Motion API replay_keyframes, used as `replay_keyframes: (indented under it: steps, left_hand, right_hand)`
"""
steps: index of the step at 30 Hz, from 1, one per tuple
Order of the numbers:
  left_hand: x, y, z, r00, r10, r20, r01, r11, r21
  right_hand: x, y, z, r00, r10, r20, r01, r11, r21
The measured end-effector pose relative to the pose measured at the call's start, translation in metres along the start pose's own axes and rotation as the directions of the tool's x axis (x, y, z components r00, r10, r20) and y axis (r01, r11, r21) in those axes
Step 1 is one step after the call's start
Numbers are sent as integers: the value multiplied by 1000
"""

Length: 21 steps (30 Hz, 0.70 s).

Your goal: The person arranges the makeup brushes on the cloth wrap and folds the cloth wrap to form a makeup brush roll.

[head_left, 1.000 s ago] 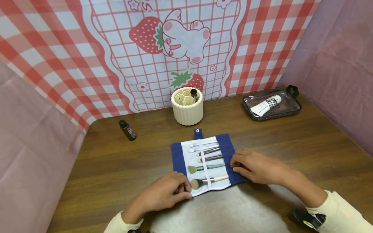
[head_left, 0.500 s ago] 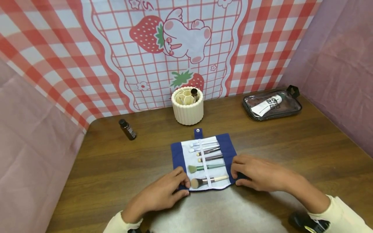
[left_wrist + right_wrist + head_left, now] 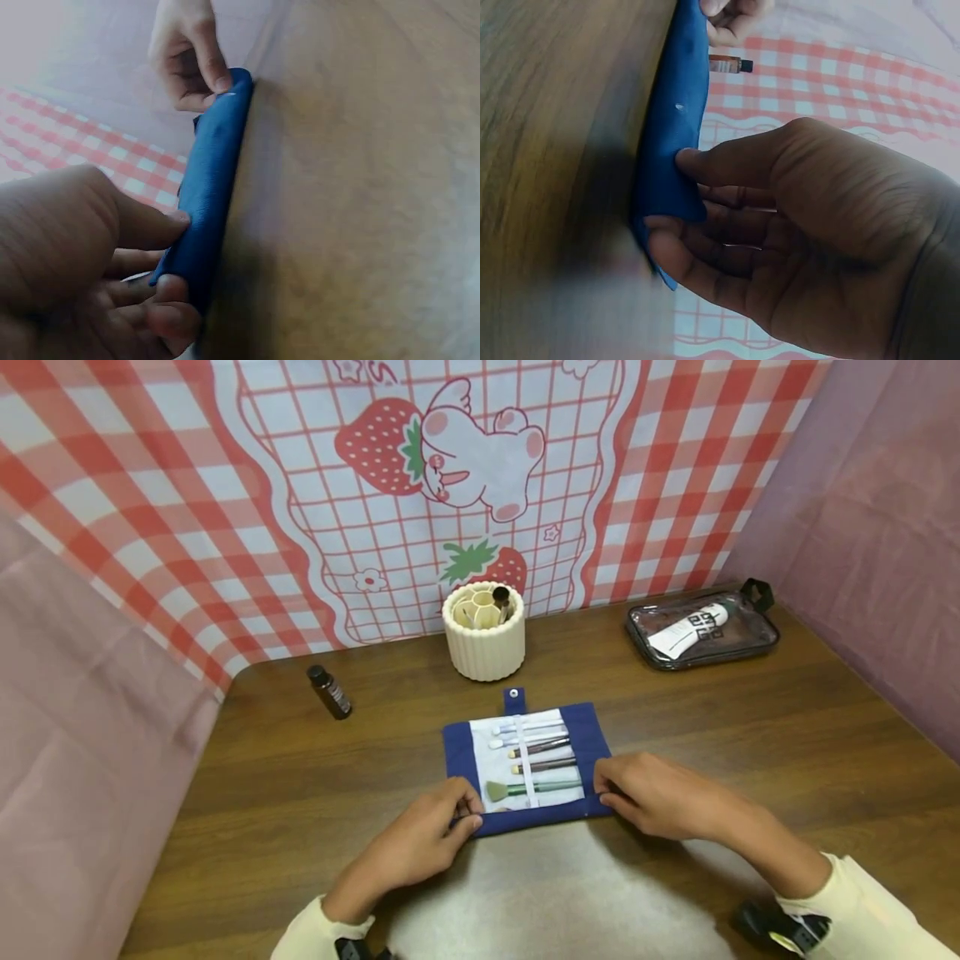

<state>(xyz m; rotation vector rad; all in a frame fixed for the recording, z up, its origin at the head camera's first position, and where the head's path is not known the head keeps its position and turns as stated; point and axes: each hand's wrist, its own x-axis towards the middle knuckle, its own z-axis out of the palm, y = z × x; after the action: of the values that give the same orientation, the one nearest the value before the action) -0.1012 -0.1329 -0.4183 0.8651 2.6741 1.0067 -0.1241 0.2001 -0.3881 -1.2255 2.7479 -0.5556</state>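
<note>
A navy brush roll (image 3: pixel 536 817) with a white lining lies spread on the table, its near edge folded up over the lowest brush. My left hand (image 3: pixel 429 828) pinches the near left corner of that fold between thumb and fingers. At the near right corner my right hand (image 3: pixel 656 797) grips the fabric the same way. Several makeup brushes lie under a white elastic strap, among them a green brush (image 3: pixel 517 789). In the left wrist view the folded edge (image 3: pixel 210 180) looks like a blue tube between both hands. The right wrist view shows the thumb pressing on the blue fabric (image 3: pixel 667 142).
Behind the roll stands a cream ribbed holder (image 3: pixel 486 647) with a dark brush in it. A small dark bottle (image 3: pixel 330 693) is at the left. To the back right lies a clear pouch (image 3: pixel 720 643) with a white tube (image 3: pixel 688 631) inside.
Both hands have lifted the roll's near edge and turned it away from me. The fold now covers the large cream-handled brush, which was visible before.
</note>
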Motion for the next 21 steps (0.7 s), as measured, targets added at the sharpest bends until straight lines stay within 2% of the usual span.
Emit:
replay_keyframes:
  steps: [4, 7, 11, 16, 21]
  left_hand:
    - [0, -2, 5, 996, 27, -91, -24, 999, 35]
    - [0, -2, 7, 993, 26, -115, -18, 998, 66]
    - [-2, -2, 6, 994, 9, -105, 3, 994, 110]
    - [-4, -3, 3, 998, 31, -60, -24, 992, 122]
    - [-3, -4, -1, 999, 36, -4, -35, 992, 122]
  right_hand:
    - [3, 1, 4, 999, 29, 17, -29, 1000, 3]
    - [4, 1, 7, 1000, -2, 9, 2, 1000, -8]
    - [3, 0, 9, 997, -68, -23, 66, 994, -84]
    - [4, -4, 7, 988, -153, -35, 141, 965, -222]
    - [2, -9, 4, 991, -134, 29, 137, 955, -263]
